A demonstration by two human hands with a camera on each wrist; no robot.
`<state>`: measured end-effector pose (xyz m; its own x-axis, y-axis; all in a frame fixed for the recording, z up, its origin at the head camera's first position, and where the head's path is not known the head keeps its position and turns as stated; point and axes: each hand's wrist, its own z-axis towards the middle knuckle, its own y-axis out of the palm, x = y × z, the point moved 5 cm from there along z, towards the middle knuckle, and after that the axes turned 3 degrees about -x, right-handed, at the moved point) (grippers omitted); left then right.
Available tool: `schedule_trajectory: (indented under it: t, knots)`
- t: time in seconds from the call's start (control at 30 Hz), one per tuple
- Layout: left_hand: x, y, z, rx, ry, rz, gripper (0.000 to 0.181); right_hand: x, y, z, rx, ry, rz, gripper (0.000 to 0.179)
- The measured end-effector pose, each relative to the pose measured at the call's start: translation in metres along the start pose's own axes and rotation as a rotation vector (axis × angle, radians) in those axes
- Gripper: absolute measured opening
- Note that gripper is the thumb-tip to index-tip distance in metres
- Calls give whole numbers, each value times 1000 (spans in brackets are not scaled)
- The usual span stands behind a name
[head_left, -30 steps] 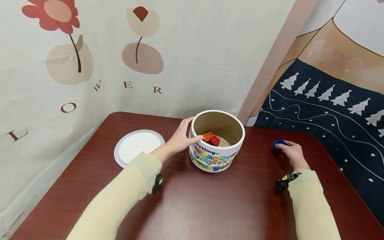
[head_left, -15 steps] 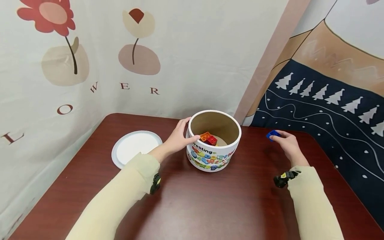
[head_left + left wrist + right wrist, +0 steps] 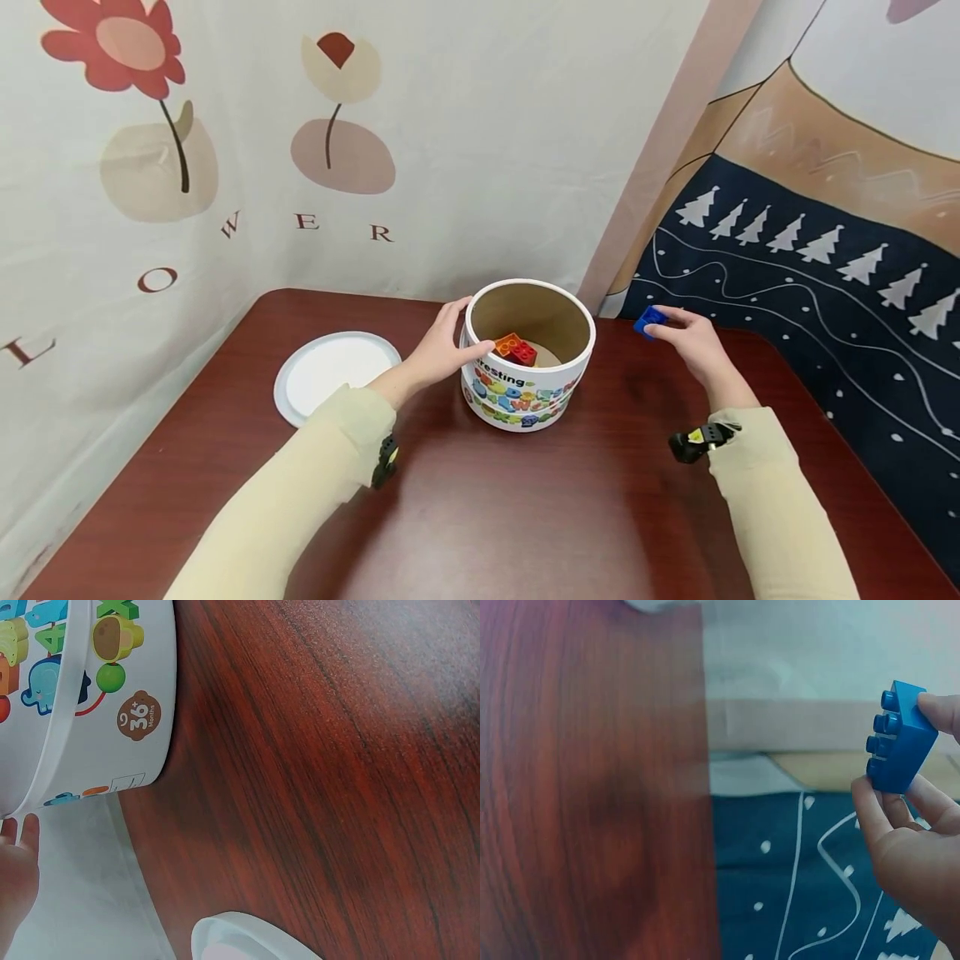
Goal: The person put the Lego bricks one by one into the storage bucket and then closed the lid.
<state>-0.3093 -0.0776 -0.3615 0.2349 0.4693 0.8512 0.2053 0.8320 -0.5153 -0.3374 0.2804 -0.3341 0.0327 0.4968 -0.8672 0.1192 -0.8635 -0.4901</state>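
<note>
A white round bucket (image 3: 517, 398) with colourful printed letters stands upright on the table. My left hand (image 3: 438, 354) holds its left side at the rim, thumb along the front edge and fingers toward the back. Inside the bucket lie an orange toy brick (image 3: 507, 343) and a red toy brick (image 3: 522, 354). To the bucket's right, my right hand (image 3: 696, 346) pinches a blue toy brick (image 3: 647, 323) between thumb and fingers, raised over the table. Seen from the right wrist, the blue brick (image 3: 906, 742) has its studs facing left.
A white round lid (image 3: 341, 379) lies on the table left of the bucket. The dark red-brown table (image 3: 525, 517) meets a flower-printed cloth (image 3: 480, 183) at the back and a dark blue tree-patterned cloth (image 3: 757, 275) at the right.
My right hand has lifted the blue brick and carried it left, toward the bucket. My left hand keeps its hold on the bucket. The head view has shifted slightly.
</note>
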Motion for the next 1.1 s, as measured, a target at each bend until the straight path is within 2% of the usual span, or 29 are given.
schedule_trajectory:
  t: [0.67,1.1]
  knots:
    - [-2,1,-2,6,2,14,80,-57,45,-10,-146,-154,-49,49]
    - [1,0,-2,9,11,17,80,-79,69,-14,-208,-215,-84,52]
